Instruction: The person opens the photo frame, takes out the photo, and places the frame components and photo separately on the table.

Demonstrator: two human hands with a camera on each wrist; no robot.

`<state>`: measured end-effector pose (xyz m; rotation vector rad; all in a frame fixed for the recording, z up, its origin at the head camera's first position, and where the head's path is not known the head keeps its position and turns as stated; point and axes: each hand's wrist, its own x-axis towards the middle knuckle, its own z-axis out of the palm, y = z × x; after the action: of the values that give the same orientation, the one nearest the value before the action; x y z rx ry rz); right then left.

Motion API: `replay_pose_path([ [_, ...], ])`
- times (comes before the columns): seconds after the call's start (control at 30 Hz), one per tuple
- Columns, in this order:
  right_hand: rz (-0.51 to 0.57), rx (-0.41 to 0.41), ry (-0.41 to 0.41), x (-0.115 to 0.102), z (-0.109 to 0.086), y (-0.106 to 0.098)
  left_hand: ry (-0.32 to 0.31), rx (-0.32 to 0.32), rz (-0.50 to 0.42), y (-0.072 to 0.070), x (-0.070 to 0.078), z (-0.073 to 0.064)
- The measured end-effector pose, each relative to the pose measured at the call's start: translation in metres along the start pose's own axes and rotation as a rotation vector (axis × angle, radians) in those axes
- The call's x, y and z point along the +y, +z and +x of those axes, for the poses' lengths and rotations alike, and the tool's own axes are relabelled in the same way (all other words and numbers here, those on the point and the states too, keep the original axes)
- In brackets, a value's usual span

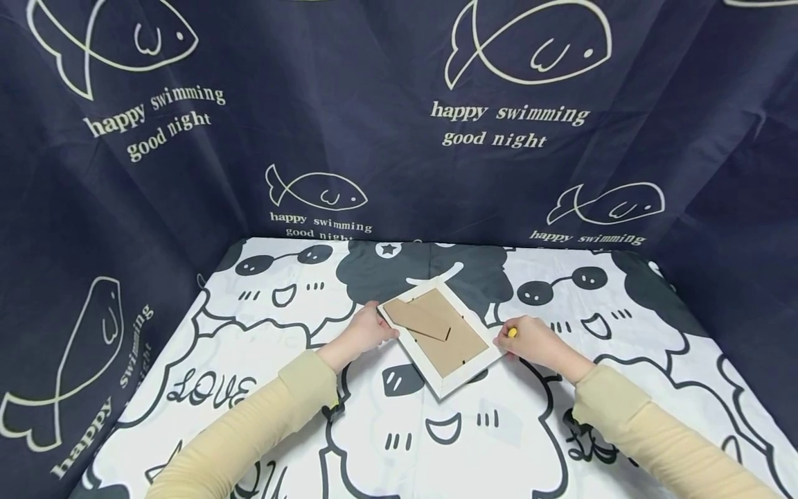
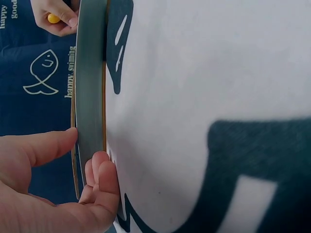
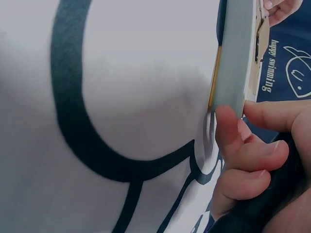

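Observation:
A white picture frame (image 1: 441,385) lies tilted at an angle, its brown backing (image 1: 436,305) and folded stand flap (image 1: 424,320) facing up. My left hand (image 1: 363,331) pinches its left corner; in the left wrist view the thumb (image 2: 58,145) presses the back side and curled fingers (image 2: 104,179) sit under the edge. At the right corner my right hand (image 1: 530,341) pinches the frame between thumb and forefinger. Tucked in that hand is a dark thing (image 3: 272,182) with a round yellow end (image 1: 512,333); its kind I cannot tell.
Under the frame spreads a white cloth (image 1: 461,450) with black cartoon sheep and lettering. Dark blue curtains (image 1: 399,138) printed with fish hang behind and at both sides of the table.

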<state>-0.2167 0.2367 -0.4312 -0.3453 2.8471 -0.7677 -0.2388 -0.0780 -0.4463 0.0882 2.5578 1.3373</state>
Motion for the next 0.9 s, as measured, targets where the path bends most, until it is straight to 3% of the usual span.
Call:
replay_pose_path([
  [0.37, 0.001, -0.010, 0.030, 0.0015, 0.0001, 0.0034, -0.015, 0.005, 0.048, 0.0023, -0.0004, 0.0015],
  [0.9, -0.026, -0.003, -0.006, -0.0004, -0.0039, 0.0013, 0.012, -0.011, 0.047, -0.0005, 0.0030, 0.0043],
])
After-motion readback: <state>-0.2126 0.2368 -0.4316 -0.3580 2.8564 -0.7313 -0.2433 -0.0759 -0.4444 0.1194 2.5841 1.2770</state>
